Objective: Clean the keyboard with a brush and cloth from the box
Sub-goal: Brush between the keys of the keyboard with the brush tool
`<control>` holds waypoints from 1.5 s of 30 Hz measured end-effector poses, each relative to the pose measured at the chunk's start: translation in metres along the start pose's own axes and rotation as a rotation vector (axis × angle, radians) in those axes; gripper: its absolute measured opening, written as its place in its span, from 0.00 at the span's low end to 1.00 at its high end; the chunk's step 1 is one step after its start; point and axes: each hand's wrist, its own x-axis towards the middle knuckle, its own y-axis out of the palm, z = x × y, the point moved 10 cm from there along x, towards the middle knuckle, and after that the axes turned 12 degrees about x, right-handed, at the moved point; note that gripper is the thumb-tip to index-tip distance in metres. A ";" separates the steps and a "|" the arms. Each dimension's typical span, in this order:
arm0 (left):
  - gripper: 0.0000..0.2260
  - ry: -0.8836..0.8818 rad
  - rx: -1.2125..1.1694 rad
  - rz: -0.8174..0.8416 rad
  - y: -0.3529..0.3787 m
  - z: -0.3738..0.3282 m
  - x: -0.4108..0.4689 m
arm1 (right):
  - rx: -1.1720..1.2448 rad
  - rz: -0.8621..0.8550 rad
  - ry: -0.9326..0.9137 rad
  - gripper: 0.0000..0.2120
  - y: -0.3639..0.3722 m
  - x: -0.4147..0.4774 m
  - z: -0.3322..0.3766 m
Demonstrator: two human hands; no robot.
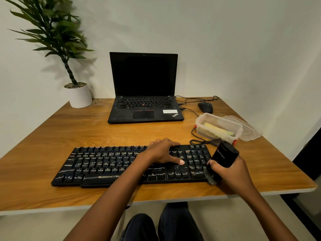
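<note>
- Left hand: lies palm-down on the right-centre part of the keyboard, with fingers straight and spread and the thumb pointing toward the arrow keys. It grips nothing.
- Right hand: fingers and thumb are wrapped round the brush, holding it at the right end of the keyboard.
- Brush: black body, tilted with the top leaning away from the person. The grey bristles point down at the front right corner of the keyboard. They are blurred, so contact with the keys cannot be confirmed.
- Keyboard: black, lying flat near the front edge of the tabletop, long side parallel to that edge.
- Box: clear plastic, open, behind the right end of the keyboard. A pale yellow cloth lies inside.
- Lid: clear, on the tabletop just right of the box.
- Cable: black, looped between the box and the keyboard.
- Laptop: open with a dark screen, at the back centre.
- Mouse: black, to the right of the laptop.
- Plant: in a white pot at the back left corner.
</note>
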 end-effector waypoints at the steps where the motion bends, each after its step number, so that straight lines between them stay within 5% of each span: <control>1: 0.35 0.000 0.002 0.000 0.000 0.000 0.000 | -0.018 0.018 0.000 0.10 0.002 0.005 0.000; 10: 0.35 -0.001 0.016 0.015 -0.002 -0.001 0.001 | -0.199 -0.034 -0.069 0.17 0.041 0.089 0.023; 20: 0.36 -0.012 0.021 0.004 0.001 0.001 0.003 | -0.082 0.005 -0.009 0.14 0.007 -0.006 0.016; 24: 0.36 -0.001 0.029 0.017 0.002 0.001 0.003 | -0.099 -0.004 0.005 0.11 0.019 0.034 0.013; 30: 0.36 -0.007 0.029 0.018 0.001 0.000 0.003 | -0.170 -0.067 -0.044 0.19 0.040 0.092 0.019; 36: 0.36 -0.013 0.028 -0.006 0.002 0.002 0.004 | -0.027 -0.022 0.021 0.10 0.013 0.022 0.008; 39: 0.36 -0.013 0.023 -0.003 0.002 0.002 0.005 | -0.008 -0.040 0.037 0.14 -0.002 -0.012 0.008; 45: 0.36 0.007 0.028 -0.002 0.003 0.002 0.004 | -0.109 -0.014 0.000 0.10 0.016 0.017 0.018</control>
